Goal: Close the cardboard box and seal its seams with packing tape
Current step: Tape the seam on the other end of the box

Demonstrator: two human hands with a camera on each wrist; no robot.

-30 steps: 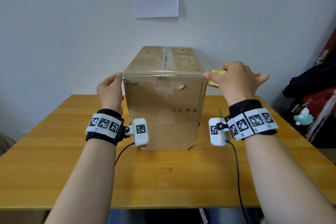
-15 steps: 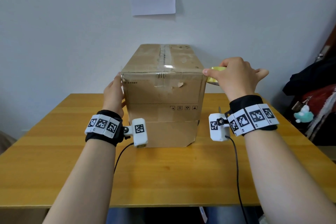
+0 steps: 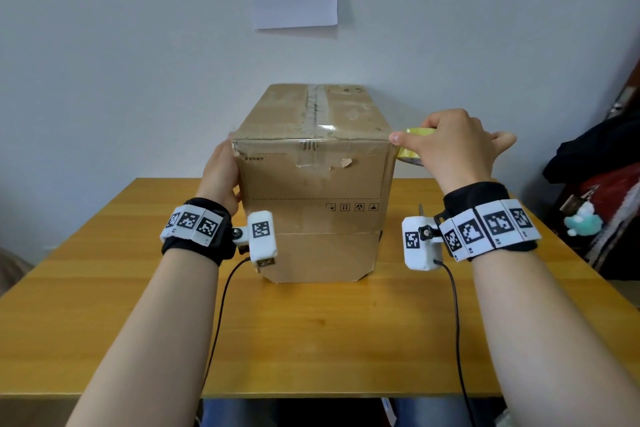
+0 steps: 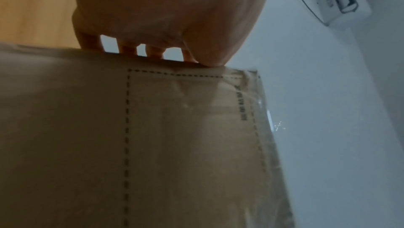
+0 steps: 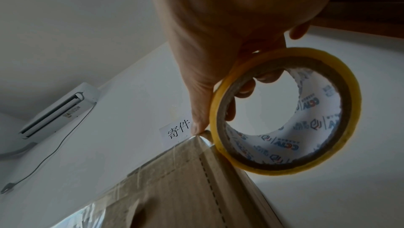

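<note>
The wooden table (image 3: 311, 333) carried the cardboard box (image 3: 313, 191) near the middle of its far edge, standing upright with its flaps closed. The box's long axis ran from the near side toward the wall, one short face turned to the person. Clear tape (image 3: 317, 107) lay lengthwise down the middle seam of the top, and another clear strip (image 3: 311, 139) ran crosswise over the near top edge.

The left hand (image 3: 221, 172) rested flat against the box's left side near the top front corner, fingers (image 4: 127, 50) straight and holding nothing.

The right hand (image 3: 450, 146) was at the top right front corner, fingers curled through the core of the yellow tape roll (image 5: 284, 110) and gripping it. The roll stood on edge just beside the box's right side, its open hole facing the near table edge. The thumb (image 5: 196, 124) pressed the tape onto the corner.
</note>
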